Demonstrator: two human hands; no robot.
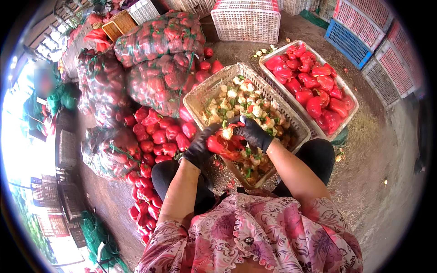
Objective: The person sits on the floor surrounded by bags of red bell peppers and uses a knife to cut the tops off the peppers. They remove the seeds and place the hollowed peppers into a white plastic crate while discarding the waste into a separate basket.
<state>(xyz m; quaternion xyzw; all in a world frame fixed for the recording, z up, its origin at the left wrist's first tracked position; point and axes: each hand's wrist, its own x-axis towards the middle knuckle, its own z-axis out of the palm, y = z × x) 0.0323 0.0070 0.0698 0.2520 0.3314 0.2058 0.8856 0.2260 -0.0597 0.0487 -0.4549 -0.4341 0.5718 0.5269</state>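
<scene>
My left hand (199,145), in a dark glove, grips a torn-open red bell pepper (218,145) from its left side. A pale seed core (227,133) with a green stem shows at the pepper's upper edge. My right hand (254,132), also gloved, has its fingers closed on the pepper's torn upper rim; whether it holds a small tool too is hidden. Both hands are over a dirty white plastic crate (297,127), which contains many pale pepper cores (256,111) and green stems. To its right, a second crate (273,79) is filled with opened red peppers (309,81).
Loose whole red peppers (160,136) are heaped on the floor to the left. Mesh sacks of peppers (160,37) are piled behind them. Stacked crates (245,25) stand at the back, with a blue one (348,42) at right. Green netting (99,235) lies lower left. A person (44,92) is at far left.
</scene>
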